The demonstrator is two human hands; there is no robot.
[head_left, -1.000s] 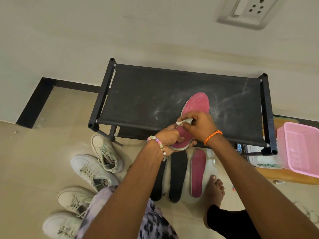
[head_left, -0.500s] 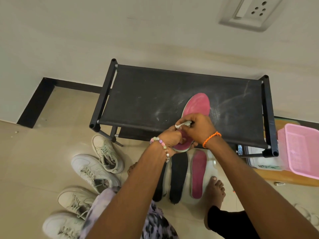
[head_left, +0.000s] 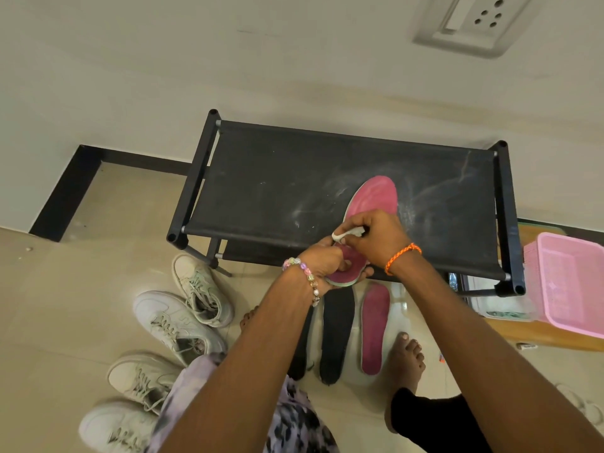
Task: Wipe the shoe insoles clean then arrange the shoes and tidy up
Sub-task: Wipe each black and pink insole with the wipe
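1. While the left hand (head_left: 323,261) grips the heel end of the pink insole (head_left: 372,199), with its fingers curled around the edge, the right hand (head_left: 376,238) pinches a small white wipe (head_left: 348,233) and presses it on the middle part of this insole.
2. The front part of the insole lies on the black fabric top of the shoe rack (head_left: 277,191); the heel end reaches over the near edge of the rack.
3. On the floor, below the hands, a second pink insole (head_left: 376,328) lies beside a black insole (head_left: 336,335); another dark one is partly hidden behind the left arm.
4. Four white sneakers (head_left: 176,322) stand on the floor at the left side.
5. A pink basket (head_left: 568,282) is at the right of the rack.
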